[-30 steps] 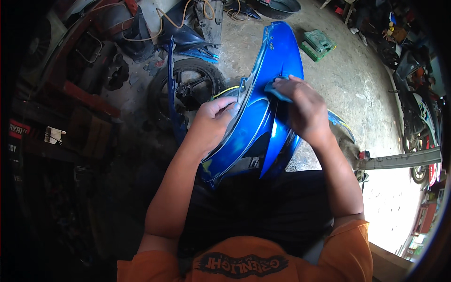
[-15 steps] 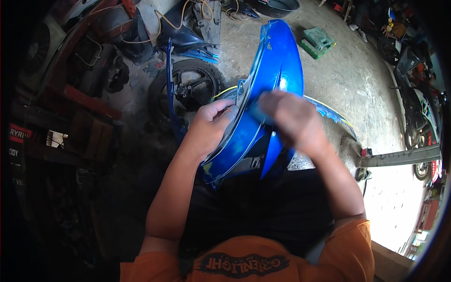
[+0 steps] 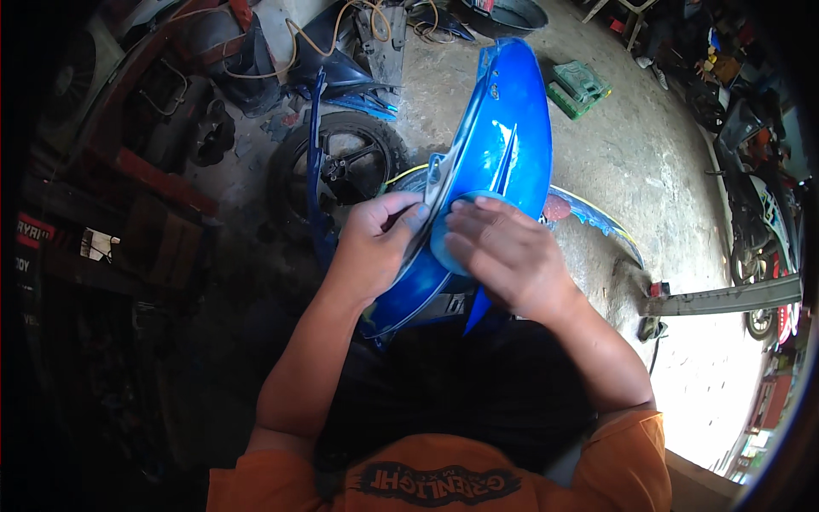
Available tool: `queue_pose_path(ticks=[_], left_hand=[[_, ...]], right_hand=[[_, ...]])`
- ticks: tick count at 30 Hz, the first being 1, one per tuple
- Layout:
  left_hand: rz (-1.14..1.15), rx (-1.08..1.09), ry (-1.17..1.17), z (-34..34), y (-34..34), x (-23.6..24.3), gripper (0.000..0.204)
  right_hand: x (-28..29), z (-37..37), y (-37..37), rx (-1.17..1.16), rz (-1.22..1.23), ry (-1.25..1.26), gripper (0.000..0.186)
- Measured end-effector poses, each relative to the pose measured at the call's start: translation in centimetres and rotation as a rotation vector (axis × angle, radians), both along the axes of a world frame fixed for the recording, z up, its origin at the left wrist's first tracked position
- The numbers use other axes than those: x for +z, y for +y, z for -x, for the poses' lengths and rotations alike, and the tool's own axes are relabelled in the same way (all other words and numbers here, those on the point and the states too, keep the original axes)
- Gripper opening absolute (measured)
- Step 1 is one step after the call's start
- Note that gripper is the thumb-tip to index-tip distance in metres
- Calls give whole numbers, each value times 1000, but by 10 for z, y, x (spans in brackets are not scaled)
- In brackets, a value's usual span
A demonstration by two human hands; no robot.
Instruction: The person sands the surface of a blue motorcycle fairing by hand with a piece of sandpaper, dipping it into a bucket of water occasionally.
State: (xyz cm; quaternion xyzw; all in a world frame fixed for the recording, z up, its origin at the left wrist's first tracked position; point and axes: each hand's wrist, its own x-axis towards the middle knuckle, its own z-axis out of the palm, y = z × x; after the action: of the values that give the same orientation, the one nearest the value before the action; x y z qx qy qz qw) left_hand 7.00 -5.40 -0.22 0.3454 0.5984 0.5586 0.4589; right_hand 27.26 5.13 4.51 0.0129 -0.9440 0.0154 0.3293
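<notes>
A glossy blue motorcycle fairing panel stands tilted across my lap, its far end pointing away from me. My left hand is closed on the panel's left edge, thumb and fingers pinching the rim near its middle. Flat on the painted face lies a round light-blue sanding disc. My right hand presses that disc down, fingers laid together over it, and covers most of it. Dull, paler patches show in the paint at the panel's near end.
A black wheel with a tyre lies on the floor beyond my left hand. Another blue panel lies to the right, a reddish round pad by it. Farther off are a green case, a black basin and a looping hose.
My right hand, blurred by motion before, has come down and left a little and now lies flatter on the panel with the disc. My left hand keeps its grip on the edge.
</notes>
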Motion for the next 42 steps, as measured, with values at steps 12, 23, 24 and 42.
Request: queue_pose_path(ticks=[12, 23, 24, 42], left_hand=[[-325, 405, -216, 12, 0, 16, 26], [-324, 427, -118, -10, 1, 31, 32], [-325, 429, -131, -9, 1, 33, 32], [-333, 525, -133, -13, 4, 48, 30]], right_hand=[[-14, -10, 32, -48, 243, 133, 46], [-7, -7, 26, -89, 284, 215, 45], [-4, -8, 26, -84, 298, 192, 44], [0, -6, 27, -123, 1381, 489, 23]])
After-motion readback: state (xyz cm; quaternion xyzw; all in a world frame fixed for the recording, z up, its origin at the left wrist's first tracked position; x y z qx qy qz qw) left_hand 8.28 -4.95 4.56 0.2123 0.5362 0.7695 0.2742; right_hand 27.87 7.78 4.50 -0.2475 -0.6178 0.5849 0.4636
